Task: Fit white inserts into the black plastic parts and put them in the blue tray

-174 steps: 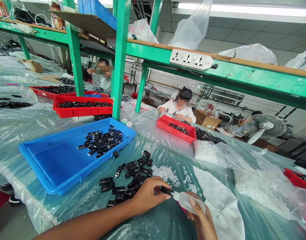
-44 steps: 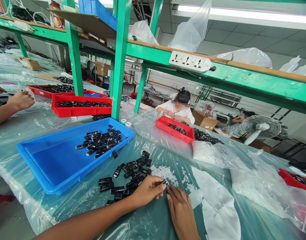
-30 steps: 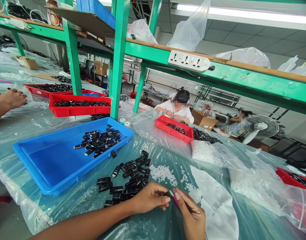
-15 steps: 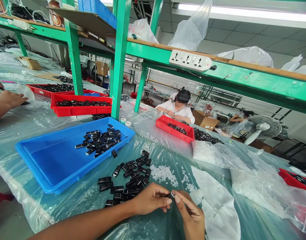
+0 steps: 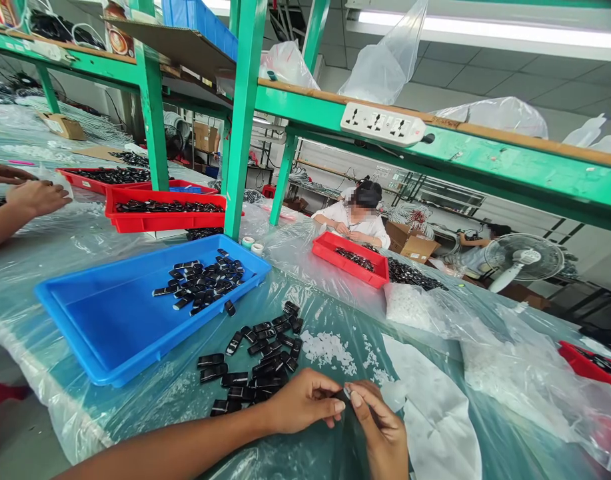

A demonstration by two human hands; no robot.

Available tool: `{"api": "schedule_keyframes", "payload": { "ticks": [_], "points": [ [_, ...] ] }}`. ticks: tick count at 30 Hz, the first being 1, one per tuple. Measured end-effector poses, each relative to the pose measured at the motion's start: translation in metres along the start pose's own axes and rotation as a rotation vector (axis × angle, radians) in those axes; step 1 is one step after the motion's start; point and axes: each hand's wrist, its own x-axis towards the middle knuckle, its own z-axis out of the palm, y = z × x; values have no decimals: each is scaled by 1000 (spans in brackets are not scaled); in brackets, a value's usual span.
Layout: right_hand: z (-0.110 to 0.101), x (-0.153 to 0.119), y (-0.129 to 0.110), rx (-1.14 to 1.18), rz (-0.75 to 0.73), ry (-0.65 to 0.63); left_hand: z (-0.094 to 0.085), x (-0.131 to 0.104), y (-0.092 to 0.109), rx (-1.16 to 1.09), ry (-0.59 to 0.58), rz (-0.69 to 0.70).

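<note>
My left hand (image 5: 308, 402) and my right hand (image 5: 382, 427) meet over the table at the lower middle. Between their fingertips they pinch one small black piece (image 5: 344, 395), mostly covered by the fingers. A pile of black pieces (image 5: 268, 353) lies just left of and beyond my left hand. Small white bits (image 5: 330, 350) are scattered beyond the hands, and a white sheet (image 5: 438, 413) lies beside my right hand. Farther left, a blue tray (image 5: 100, 320) holds many more black pieces (image 5: 205, 281) at its right end.
Red trays (image 5: 170, 221) of black pieces stand behind the blue tray, another red tray (image 5: 335, 263) near a seated person (image 5: 362, 213). Green posts (image 5: 242, 127) carry a shelf. Plastic bags (image 5: 515, 380) lie right. Another person's hands (image 5: 38, 197) are far left.
The other person's hands at the far left have come closer together. My own hands keep almost the same pinch on the black piece. The whole view has shifted slightly.
</note>
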Motion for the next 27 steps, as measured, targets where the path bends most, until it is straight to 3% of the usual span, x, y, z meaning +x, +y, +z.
{"api": "schedule_keyframes", "payload": {
  "ticks": [3,10,17,23,27],
  "points": [
    [1,0,1,27,34,13,0,1,-3,17,1,10],
    [-2,-2,3,-98,-98,6,0,0,-4,0,-2,14],
    [-3,-3,8,-109,65,31,0,1,-1,9,15,19],
    [-1,-3,4,-126,28,19,1,-1,0,52,30,40],
    [7,-7,-6,-93,34,91,1,-2,1,86,35,52]
  ]
}}
